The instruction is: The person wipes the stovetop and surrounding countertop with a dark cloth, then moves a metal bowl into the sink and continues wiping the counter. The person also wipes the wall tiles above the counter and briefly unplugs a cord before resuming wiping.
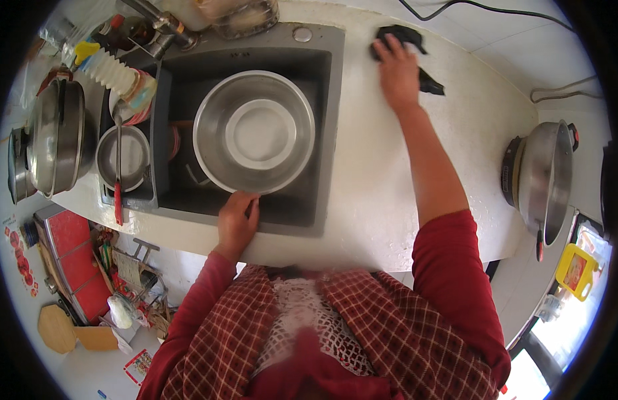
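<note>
My left hand [237, 220] is at the near rim of a large stainless steel basin [260, 134], its fingers closed on that rim. The basin sits in the bigger bowl of a dark grey double sink [334, 100]. Far to the right of the sink, my right arm reaches across the pale countertop [369, 200]. There my right hand [400, 70] presses on a crumpled black cloth or thin plastic [431, 84]; which of the two cannot be told. Its fingers lie spread over the black piece, slightly blurred.
A small metal bowl [132, 172] and a red-handled ladle [118, 200] lie over the smaller sink bowl. Lidded pans [56, 140] stand at the left. The faucet [181, 35] and bottles are behind the sink. A wide metal pan [544, 180] sits on a burner at the right.
</note>
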A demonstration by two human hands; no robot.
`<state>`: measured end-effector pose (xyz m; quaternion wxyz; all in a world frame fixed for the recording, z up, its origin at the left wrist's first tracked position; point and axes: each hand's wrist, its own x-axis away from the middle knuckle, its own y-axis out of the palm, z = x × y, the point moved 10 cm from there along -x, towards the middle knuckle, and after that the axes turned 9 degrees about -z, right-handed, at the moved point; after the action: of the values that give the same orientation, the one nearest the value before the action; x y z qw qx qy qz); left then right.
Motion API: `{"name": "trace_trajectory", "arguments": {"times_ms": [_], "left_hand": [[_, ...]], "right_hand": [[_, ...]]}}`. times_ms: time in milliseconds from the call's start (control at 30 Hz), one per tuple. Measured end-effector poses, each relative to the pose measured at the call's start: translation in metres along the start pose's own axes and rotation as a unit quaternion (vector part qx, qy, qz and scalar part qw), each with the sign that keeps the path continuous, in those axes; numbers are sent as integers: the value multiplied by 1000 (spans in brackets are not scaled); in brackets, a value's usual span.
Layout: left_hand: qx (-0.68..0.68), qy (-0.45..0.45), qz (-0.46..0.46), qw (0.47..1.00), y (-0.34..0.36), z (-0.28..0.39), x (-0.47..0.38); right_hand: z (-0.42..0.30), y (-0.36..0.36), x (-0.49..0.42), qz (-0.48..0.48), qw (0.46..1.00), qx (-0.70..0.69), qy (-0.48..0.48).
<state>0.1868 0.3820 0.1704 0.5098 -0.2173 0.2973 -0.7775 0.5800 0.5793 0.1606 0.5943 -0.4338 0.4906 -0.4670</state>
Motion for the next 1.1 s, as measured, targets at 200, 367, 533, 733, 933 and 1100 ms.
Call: {"name": "trace_trajectory", "arguments": {"times_ms": [200, 367, 533, 733, 933, 1100], "left_hand": [[-8, -6, -20, 1000, -18, -9, -17], [0, -20, -29, 999, -13, 1, -10], [-24, -5, 3, 1000, -23, 8, -11], [4, -33, -33, 999, -1, 21, -8], [-9, 16, -6, 1000, -17, 7, -8], [-12, 15, -13, 1000, -16, 0, -8]], "right_hand": [[-157, -85, 130, -128, 951, -223, -172], [-150, -102, 156, -147, 938, -271, -156], [-107, -74, -4, 9, 980, -164, -114], [-69, -70, -45, 33, 982, -185, -35], [-78, -62, 17, -18, 977, -212, 11], [-37, -29, -38, 90, 960, -221, 147]]}}
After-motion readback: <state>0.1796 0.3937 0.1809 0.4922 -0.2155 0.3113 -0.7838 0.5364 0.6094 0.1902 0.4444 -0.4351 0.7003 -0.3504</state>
